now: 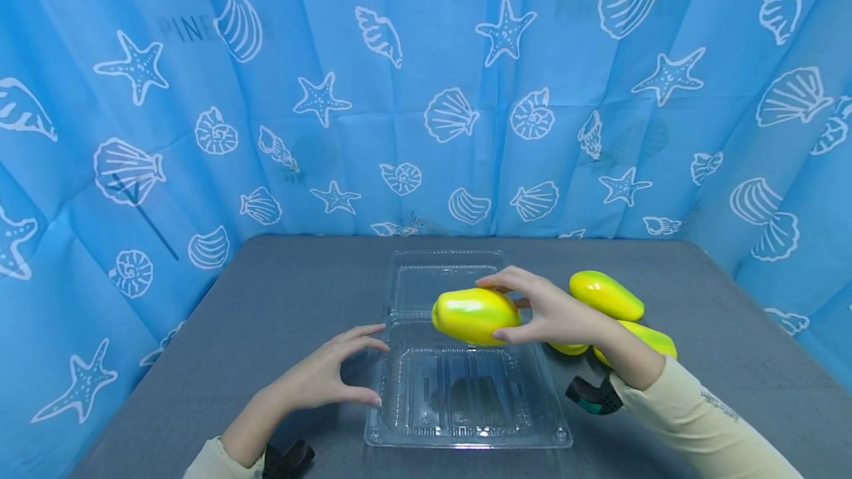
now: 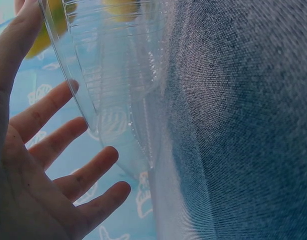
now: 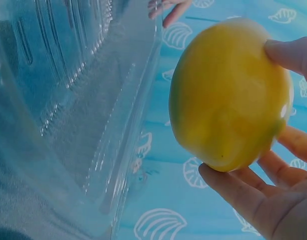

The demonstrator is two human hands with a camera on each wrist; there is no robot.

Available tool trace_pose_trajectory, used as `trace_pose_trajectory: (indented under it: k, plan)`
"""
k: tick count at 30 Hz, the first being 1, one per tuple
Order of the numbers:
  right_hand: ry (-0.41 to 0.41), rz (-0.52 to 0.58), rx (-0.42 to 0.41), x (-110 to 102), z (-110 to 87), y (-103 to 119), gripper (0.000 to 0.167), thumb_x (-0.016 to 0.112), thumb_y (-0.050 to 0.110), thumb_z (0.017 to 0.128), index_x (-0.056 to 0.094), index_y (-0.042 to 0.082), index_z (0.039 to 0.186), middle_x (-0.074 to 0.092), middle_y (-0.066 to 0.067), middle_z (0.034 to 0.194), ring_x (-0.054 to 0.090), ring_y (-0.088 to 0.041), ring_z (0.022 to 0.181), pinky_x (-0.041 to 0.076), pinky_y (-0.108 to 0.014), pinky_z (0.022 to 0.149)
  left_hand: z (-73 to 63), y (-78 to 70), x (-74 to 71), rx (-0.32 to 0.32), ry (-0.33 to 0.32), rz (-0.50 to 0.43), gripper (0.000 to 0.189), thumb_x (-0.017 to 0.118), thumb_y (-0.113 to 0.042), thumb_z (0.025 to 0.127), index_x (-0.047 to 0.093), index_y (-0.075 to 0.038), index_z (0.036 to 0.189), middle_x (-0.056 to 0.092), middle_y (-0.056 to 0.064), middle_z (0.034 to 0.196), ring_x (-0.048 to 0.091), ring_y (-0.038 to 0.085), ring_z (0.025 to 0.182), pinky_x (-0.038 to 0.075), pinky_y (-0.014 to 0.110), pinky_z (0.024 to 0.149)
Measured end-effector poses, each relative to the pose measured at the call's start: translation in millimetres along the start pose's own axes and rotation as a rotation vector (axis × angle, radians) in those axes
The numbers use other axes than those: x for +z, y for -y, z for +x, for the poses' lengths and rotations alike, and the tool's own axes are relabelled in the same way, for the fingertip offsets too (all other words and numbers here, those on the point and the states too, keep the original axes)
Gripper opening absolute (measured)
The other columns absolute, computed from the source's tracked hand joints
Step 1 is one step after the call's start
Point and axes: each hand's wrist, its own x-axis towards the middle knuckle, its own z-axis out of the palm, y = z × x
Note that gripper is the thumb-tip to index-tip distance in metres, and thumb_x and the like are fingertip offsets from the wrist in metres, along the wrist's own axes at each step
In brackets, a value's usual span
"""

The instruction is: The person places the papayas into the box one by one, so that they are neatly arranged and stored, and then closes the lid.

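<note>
My right hand (image 1: 549,313) grips a glossy yellow-green papaya (image 1: 472,316) between thumb and fingers, holding it above a clear plastic clamshell container (image 1: 466,431). In the right wrist view the papaya (image 3: 228,95) hangs beside the container's wall (image 3: 118,140), with fingertips around its end. The container lies opened flat, its lid half (image 1: 446,261) toward the back. At the container's left side, my left hand (image 1: 326,372) has its fingers spread and holds nothing. The left wrist view shows the fingertips right at the container's rim (image 2: 83,107).
On the table to the right lie more papayas, one behind (image 1: 606,296), one nearer (image 1: 646,342) and one partly hidden by the right hand (image 1: 569,349). Grey cloth covers the table (image 1: 299,279). A blue shell-print curtain (image 1: 413,94) hangs behind and along both sides.
</note>
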Motion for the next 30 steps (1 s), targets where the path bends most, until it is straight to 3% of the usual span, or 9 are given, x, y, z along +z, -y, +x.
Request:
trace_pose_trajectory:
  k: [12,23,30]
  plan:
    - [0.049,-0.009,0.035,12,13.6,7,0.063,0.072,0.018,0.077,0.047,0.004,0.132,0.049,-0.008,0.122,0.051,-0.018,0.103,0.053,-0.041,0.090,-0.7,1.6,0.2,-0.006,-0.001,-0.023,0.060,0.075,-0.039,0.075,0.055,-0.016,0.127,0.032,0.008,0.151,0.030,0.039,0.138,0.031,0.064,0.103]
    - [0.046,-0.044,0.002,23,25.8,8,0.057,0.072,0.021,0.075,0.052,0.006,0.126,0.052,-0.008,0.117,0.050,-0.018,0.100,0.053,-0.030,0.082,-0.6,1.7,-0.2,-0.001,-0.002,-0.013,0.058,0.075,-0.040,0.075,0.057,-0.018,0.125,0.033,0.007,0.151,0.029,0.039,0.138,0.030,0.066,0.102]
    - [0.072,-0.041,0.038,31,34.0,8,0.056,0.071,0.023,0.074,0.052,0.004,0.124,0.053,-0.009,0.116,0.053,-0.021,0.103,0.052,-0.028,0.082,-0.5,1.0,-0.7,0.000,0.001,-0.014,0.055,0.075,-0.040,0.076,0.058,-0.018,0.123,0.033,0.008,0.151,0.030,0.040,0.138,0.030,0.066,0.102]
